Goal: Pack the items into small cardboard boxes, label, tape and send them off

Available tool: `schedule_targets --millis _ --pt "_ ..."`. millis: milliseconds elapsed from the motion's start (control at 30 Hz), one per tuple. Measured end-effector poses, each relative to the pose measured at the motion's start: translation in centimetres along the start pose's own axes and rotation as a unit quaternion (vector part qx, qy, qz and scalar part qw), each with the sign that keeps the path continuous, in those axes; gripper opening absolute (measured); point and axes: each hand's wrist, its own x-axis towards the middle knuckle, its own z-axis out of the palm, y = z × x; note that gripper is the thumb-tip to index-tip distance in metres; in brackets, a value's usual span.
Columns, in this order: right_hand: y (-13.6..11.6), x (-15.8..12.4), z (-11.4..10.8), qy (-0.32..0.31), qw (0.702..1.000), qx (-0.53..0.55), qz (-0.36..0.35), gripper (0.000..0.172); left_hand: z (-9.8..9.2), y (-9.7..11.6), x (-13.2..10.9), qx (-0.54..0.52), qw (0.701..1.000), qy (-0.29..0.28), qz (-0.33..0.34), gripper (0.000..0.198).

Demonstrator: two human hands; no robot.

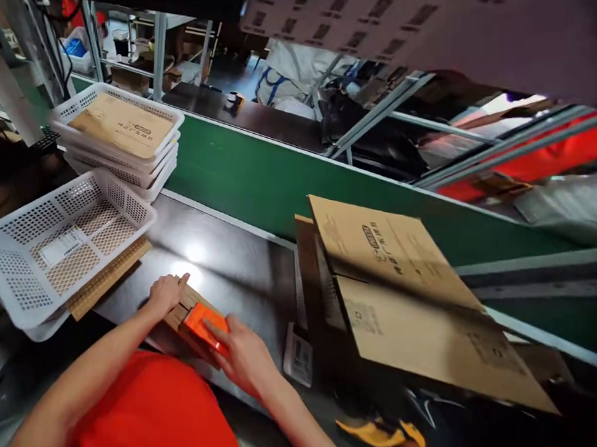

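Note:
A small brown cardboard box [190, 299] lies at the near edge of the metal worktop, close to my body. My left hand [167, 294] grips its left end, with the thumb sticking up and the other fingers curled. In my right hand [244, 354] is an orange, blocky tape dispenser [206, 324], pressed against the top of the box. The fingers lie over its upper side, and its exact shape is partly covered by them.
On the left stand a white perforated basket [11, 262] with a label inside and a stack of similar baskets [164, 166] holding flat cardboard. Large cardboard sheets [404, 309] lean on the right. A green side wall [231, 173] runs behind the worktop [236, 260].

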Motion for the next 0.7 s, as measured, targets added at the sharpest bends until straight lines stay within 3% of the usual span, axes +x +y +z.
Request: schedule_targets --millis 133,233,400,567,700 --pt "-0.4 -0.6 -1.6 -0.021 0.999 0.030 0.014 0.054 0.1 0.7 -0.8 0.057 0.998 0.022 0.011 0.086" --pt "1.1 -2.6 -1.2 -0.023 0.998 0.057 0.015 0.053 -0.3 1.0 -0.7 0.096 0.995 0.025 0.012 0.083" --pt "6.6 -9.3 3.6 -0.014 0.996 0.083 0.034 0.060 -0.8 1.9 -0.9 0.144 0.989 0.036 -0.007 0.080" --pt "11.5 -16.1 8.6 0.029 0.993 0.112 0.034 0.056 -1.0 2.1 -0.7 0.194 0.980 0.040 -0.006 0.080" --pt "12.6 -16.8 11.0 0.054 0.987 0.147 0.045 0.059 -1.0 2.0 0.0 0.233 0.971 0.049 -0.014 0.082"
